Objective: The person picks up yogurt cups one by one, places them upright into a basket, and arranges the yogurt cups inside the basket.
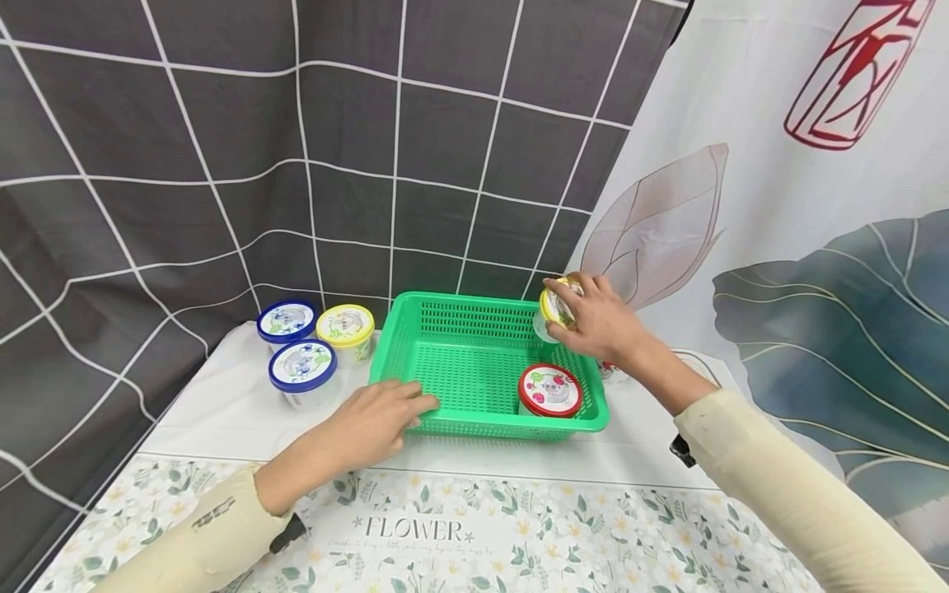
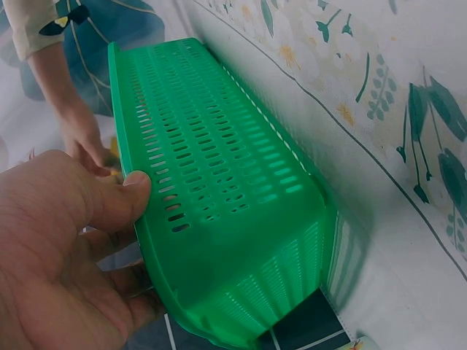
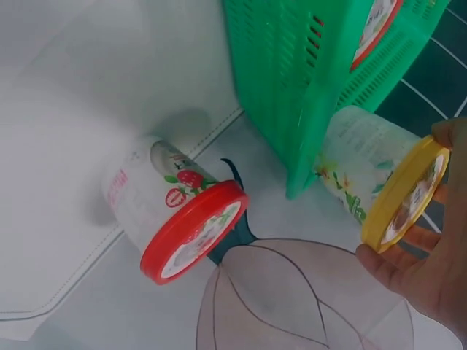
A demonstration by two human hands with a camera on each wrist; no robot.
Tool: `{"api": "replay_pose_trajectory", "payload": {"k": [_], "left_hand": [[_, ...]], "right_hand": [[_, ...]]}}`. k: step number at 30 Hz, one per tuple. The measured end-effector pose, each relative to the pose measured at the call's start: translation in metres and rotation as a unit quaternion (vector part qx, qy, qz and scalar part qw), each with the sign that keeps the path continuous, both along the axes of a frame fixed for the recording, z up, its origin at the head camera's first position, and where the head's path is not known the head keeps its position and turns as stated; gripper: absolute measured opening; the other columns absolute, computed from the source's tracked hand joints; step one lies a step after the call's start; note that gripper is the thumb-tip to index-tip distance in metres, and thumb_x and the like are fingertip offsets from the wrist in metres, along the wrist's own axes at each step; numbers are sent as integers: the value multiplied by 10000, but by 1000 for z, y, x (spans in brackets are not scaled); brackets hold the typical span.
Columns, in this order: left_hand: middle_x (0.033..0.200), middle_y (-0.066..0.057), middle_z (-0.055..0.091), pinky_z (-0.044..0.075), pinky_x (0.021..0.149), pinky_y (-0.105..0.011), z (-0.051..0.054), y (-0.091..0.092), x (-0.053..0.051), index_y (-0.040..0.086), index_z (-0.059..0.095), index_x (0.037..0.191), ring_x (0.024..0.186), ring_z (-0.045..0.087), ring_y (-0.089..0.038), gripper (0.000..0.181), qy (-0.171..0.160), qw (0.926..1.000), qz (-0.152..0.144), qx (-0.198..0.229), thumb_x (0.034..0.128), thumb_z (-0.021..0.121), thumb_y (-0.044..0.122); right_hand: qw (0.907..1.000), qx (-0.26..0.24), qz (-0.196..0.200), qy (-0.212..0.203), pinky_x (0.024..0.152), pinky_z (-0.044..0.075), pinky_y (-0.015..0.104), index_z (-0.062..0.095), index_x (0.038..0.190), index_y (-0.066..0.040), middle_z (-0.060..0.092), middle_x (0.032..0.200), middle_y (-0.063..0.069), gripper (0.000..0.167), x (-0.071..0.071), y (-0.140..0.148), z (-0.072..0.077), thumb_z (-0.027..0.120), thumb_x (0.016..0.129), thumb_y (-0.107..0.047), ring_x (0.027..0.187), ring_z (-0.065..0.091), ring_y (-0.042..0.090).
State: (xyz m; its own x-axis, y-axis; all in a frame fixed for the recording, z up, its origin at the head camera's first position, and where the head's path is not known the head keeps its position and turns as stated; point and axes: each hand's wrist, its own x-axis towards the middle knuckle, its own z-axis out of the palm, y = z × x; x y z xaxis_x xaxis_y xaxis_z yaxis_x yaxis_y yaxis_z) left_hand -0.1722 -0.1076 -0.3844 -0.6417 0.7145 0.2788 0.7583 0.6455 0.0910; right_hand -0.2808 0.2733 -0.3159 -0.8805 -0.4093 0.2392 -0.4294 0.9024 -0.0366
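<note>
A green plastic basket (image 1: 474, 371) with perforated walls stands on the table. My left hand (image 1: 381, 420) holds its near left rim, thumb on the outside in the left wrist view. At the back right corner, my right hand (image 1: 596, 317) grips a yellow-lidded tub (image 1: 552, 311) by its lid; in the right wrist view that tub (image 3: 372, 171) is tilted beside the basket wall (image 3: 292, 87). Inside the basket, at the front right, sits a red-lidded tub (image 1: 550, 391). Another red-lidded tub (image 3: 179, 211) stands outside the basket on the right, mostly hidden in the head view.
Left of the basket stand two blue-lidded tubs (image 1: 302, 366) and a second yellow-lidded tub (image 1: 345, 327). A dark gridded curtain (image 1: 341, 165) hangs behind, and a white patterned one (image 1: 667, 206) at the right. A floral cloth (image 1: 474, 527) covers the table's front.
</note>
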Motion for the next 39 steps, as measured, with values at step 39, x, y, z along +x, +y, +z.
{"api": "replay_pose_trajectory", "payload": {"k": [39], "left_hand": [[1097, -51, 754, 648, 785, -362, 2, 0, 1, 119, 781, 1324, 937, 724, -237, 339, 39, 10000, -34, 28, 993, 787, 47]], "right_hand": [[9964, 547, 71, -640, 1094, 574, 755, 512, 1702, -199, 516, 1664, 244, 732, -4, -24, -35, 679, 1055, -498, 1457, 535, 510]]}}
